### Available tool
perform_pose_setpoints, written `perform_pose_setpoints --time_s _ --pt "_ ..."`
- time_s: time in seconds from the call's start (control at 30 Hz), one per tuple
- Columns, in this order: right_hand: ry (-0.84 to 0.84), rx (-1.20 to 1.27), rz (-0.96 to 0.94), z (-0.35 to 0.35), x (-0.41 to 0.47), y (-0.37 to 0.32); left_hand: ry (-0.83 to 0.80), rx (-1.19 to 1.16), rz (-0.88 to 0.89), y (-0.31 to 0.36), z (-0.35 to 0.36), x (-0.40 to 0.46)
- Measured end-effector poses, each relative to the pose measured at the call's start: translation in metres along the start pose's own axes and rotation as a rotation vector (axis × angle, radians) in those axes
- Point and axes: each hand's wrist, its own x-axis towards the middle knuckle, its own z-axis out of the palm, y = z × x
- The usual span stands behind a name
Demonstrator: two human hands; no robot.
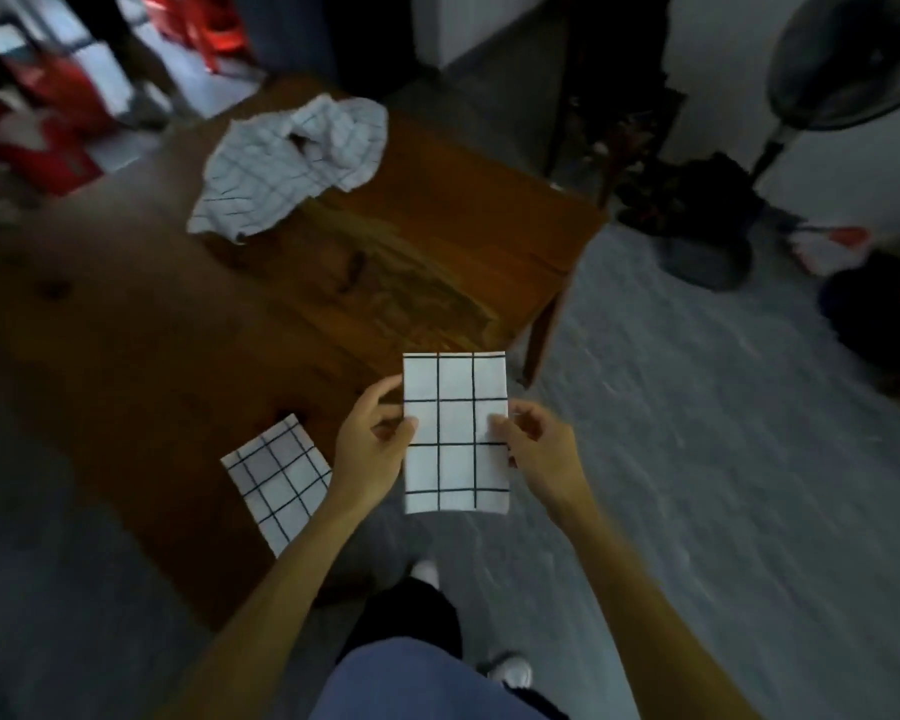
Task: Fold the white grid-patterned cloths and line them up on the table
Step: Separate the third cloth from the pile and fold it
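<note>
Folded cloth (279, 483) on table (437, 241), crumpled cloths (292, 163) behind.

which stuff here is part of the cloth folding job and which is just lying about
Part of the job:
- folded cloth held flat between left hand and right hand
- second folded cloth at the table's near edge
- crumpled cloth pile at the far end
- wooden table

Just lying about:
- standing fan
- red items on the floor, too blurred to identify

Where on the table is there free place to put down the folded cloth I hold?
The wooden table is bare between the crumpled cloths at the far side and the folded cloth lying at the near edge. Both hands, left hand and right hand, pinch the held folded cloth.
</note>
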Motion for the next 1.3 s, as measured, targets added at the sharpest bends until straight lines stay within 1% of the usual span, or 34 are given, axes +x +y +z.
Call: perform_pose_setpoints --time_s 0.17,0.33,0.43,0.57,0.63,0.67,0.77,0.87,0.97,1.07,1.17,1.23,1.3 --pt "-0.157 -0.109 -0.003 0.030 0.066 -0.003 0.164 0.014 -0.111 -0.032 -0.007 0.039" --pt "-0.234 -0.273 0.030 0.067 0.135 -0.008 0.252 0.034 -0.211 -0.072 -0.015 0.098" --pt "-0.295 -0.405 0.041 0.089 0.172 -0.005 0.273 0.033 -0.299 -0.090 -0.021 0.127" --pt "-0.308 -0.644 0.011 0.115 0.213 0.001 0.230 0.152 -0.424 -0.109 -0.034 0.155" --pt "-0.307 -0.692 0.013 0.118 0.222 -0.001 0.198 0.222 -0.477 -0.111 -0.041 0.166" --pt "-0.308 -0.700 0.012 0.118 0.225 -0.002 0.197 0.243 -0.477 -0.110 -0.044 0.171" --pt "-0.309 -0.722 0.001 0.110 0.236 -0.013 0.200 0.279 -0.452 -0.099 -0.045 0.186" --pt "-0.304 -0.697 -0.054 0.094 0.251 -0.035 0.159 0.251 -0.425 -0.074 -0.042 0.206" --pt "-0.271 -0.644 -0.150 0.070 0.270 -0.076 0.097 0.290 -0.280 -0.029 -0.035 0.232" --pt "-0.257 -0.615 -0.237 0.041 0.290 -0.128 0.053 0.432 -0.129 0.033 -0.022 0.259" --pt "-0.283 -0.654 -0.360 0.003 0.311 -0.172 0.094 0.740 0.018 0.089 0.001 0.284" --pt "-0.313 -0.721 -0.464 -0.028 0.325 -0.190 0.134 0.809 0.088 0.119 0.022 0.295" --pt "-0.324 -0.760 -0.542 -0.061 0.340 -0.201 0.148 0.846 0.107 0.142 0.048 0.304"
